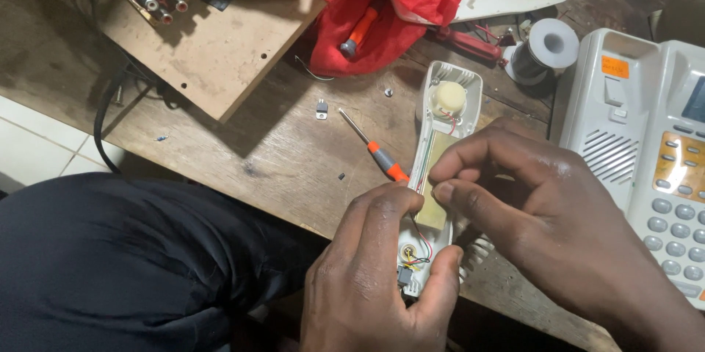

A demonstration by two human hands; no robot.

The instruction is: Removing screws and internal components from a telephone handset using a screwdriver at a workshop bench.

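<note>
Screwdriver (374,152) lies loose left of the handset (438,176). Left hand (374,271) wraps the open handset's lower end; right hand (543,212) pinches its circuit board (433,198). Tugging could snap the thin wires (420,238).

You sit at a worn wooden workbench (242,139), its brown top scratched, stained and dull. At the far left lies a pale brown board (213,44) casting a hard shadow toward you. Beyond the near left edge of the bench you see a floor of white tiles (37,143) with dark joints. The light comes from above and is fairly bright, leaving short, sharp shadows on the wood.
</note>
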